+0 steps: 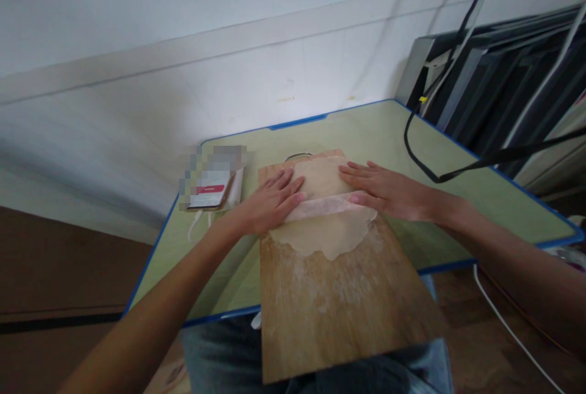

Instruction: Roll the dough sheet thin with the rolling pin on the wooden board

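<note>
A thin, ragged-edged sheet of dough (325,238) lies on a floured wooden board (339,315). Across the sheet runs a whiter band (323,206); whether it is a fold of dough or something wrapped in it, I cannot tell. My left hand (274,199) rests at the left side of the dough, fingers stretched out and thumb at the band's left end. On the opposite side, my right hand (382,189) lies with fingers extended on the dough's edge and its thumb on the band's right end. Both palms face down.
The board lies on a pale green table (220,284) with blue edging and overhangs its front edge. A phone (213,183), partly pixelated, sits at left with a white cable. A black strap (439,174) hangs at right, near dark panels (517,89). A wall stands behind.
</note>
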Tool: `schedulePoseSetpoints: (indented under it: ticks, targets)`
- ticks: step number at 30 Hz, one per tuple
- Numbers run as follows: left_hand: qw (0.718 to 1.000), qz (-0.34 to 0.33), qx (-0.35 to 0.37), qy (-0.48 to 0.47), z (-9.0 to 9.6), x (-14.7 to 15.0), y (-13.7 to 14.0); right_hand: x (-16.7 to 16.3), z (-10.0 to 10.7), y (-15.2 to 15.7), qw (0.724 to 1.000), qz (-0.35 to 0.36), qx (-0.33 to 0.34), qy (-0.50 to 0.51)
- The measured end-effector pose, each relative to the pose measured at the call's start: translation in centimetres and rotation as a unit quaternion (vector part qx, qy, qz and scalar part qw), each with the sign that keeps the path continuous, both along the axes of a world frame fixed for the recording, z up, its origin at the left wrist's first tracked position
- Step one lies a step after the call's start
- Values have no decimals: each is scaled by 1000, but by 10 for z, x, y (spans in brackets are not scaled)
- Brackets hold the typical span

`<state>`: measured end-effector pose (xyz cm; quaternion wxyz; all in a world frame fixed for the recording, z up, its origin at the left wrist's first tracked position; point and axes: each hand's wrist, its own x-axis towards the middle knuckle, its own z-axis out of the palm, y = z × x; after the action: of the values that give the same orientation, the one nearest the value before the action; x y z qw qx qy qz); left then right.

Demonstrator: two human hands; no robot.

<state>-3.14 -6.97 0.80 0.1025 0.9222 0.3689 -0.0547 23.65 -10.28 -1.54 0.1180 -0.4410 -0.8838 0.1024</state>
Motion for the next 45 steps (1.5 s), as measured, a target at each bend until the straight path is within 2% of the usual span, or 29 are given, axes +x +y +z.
schedulePoseSetpoints:
  ticks: [11, 22, 33, 36, 39, 42, 45]
  targets:
    - [999, 22, 1, -25, 6, -6, -41, -3, -1, -50, 998, -1, 59, 19]
    - [998, 6, 62, -28, 6, -7, -81, -7, 3, -86, 991, 11, 133, -2]
    - [987, -42, 142, -59, -3, -18, -130, -7, 5, -127, 992, 22, 123, 6]
    - [990, -44, 128, -49, -1, -16, -122, -8, 6, -121, 992, 21, 123, 8]
    - [994, -7, 107, -25, 1, -9, -91, -11, 5, -94, 990, 12, 143, -1]
    - [991, 30, 129, -9, 1, 1, -58, -14, 4, -67, 988, -16, 153, -17]
    - [991, 35, 126, -7, 1, 4, -51, -16, 3, -64, 988, -30, 153, -19]
